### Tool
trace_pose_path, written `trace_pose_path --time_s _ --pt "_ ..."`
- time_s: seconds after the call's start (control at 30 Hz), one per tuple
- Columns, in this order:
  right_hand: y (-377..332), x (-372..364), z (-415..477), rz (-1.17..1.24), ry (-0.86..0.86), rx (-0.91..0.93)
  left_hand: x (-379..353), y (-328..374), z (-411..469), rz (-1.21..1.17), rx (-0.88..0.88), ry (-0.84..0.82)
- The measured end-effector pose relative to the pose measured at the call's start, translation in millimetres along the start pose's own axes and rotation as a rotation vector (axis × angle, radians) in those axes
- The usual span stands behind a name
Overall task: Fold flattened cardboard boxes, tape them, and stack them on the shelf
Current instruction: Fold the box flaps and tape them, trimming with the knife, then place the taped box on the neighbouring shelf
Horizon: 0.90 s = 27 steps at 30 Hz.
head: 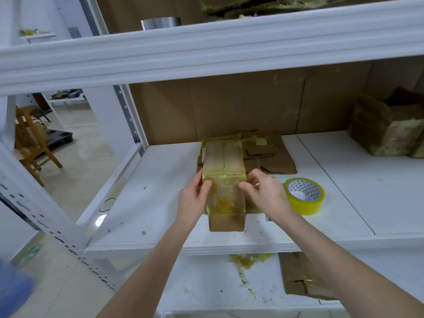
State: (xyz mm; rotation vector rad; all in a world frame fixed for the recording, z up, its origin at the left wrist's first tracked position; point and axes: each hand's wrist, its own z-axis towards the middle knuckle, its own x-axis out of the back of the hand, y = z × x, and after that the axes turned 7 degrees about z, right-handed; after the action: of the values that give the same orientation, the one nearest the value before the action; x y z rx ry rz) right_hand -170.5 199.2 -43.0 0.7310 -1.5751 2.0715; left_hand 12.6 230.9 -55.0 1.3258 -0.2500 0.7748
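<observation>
Both hands, left hand [195, 198] and right hand [267, 193], clasp the sides of the taped cardboard box [223, 177] on the white shelf [160, 180], flattened cardboard [273, 154] behind the box, a yellow tape roll [305, 195] just right, possibly another carton [227, 222] beneath.

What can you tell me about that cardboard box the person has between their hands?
The small brown cardboard box is folded into a long block, its flaps closed and sealed with yellowish clear tape along the top seam and over the near end, which looks wrinkled. It rests on the white shelf board, partly over flattened cardboard pieces, with one brown flap sticking out underneath. The left hand and right hand press its near end from both sides.
</observation>
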Motion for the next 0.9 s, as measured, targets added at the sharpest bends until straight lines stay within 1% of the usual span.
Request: trace_pose_path --time_s 0.07,0.1,0.17,0.23,0.33,0.37,0.43,0.5,0.53,0.57,0.6,0.63,0.7,0.77,0.83,0.9 --pt "-14 -1 0 0.123 0.048 -0.072 1 16 7 0.053 0.034 -0.036" --pt "-23 -3 2 0.184 0.063 -0.113 -1 22 12 0.125 0.048 -0.047" --pt "-34 -9 9 0.182 0.039 -0.176 -8 28 20 0.294 0.101 -0.052" --pt "-36 -15 12 0.142 0.021 -0.196 -14 29 21 0.311 0.161 -0.023" --pt "-26 -17 9 0.209 0.033 -0.163 -19 21 14 0.249 0.129 0.056" --pt "-24 -16 8 0.254 0.041 -0.157 -18 21 12 0.176 0.144 0.079" --pt "-21 -12 9 0.367 0.046 -0.216 -16 19 12 -0.106 0.304 0.057" --pt "-20 -7 12 0.508 0.027 -0.331 -15 17 13 -0.419 0.471 -0.068" --pt "-22 -4 12 0.605 -0.007 -0.412 -13 18 11 -0.488 0.507 -0.131" --pt "-24 -2 10 0.689 -0.036 -0.479 -13 19 7 -0.485 0.482 -0.188" --pt "-25 1 9 0.726 -0.051 -0.501 -15 20 5 -0.464 0.424 -0.218" --pt "-25 3 9 0.723 -0.044 -0.478 -17 25 1 -0.427 0.334 -0.195" --pt "-25 11 10 0.733 0.027 -0.387 -14 40 -1 -0.368 0.153 -0.089" --pt "-29 22 10 0.835 0.076 -0.329 -9 57 -1 -0.316 0.019 -0.017" --pt "-29 33 11 0.959 0.125 -0.311 -6 70 4 -0.26 -0.097 0.013" --pt "-27 46 11 1.061 0.181 -0.27 -5 85 6 -0.217 -0.181 0.008"
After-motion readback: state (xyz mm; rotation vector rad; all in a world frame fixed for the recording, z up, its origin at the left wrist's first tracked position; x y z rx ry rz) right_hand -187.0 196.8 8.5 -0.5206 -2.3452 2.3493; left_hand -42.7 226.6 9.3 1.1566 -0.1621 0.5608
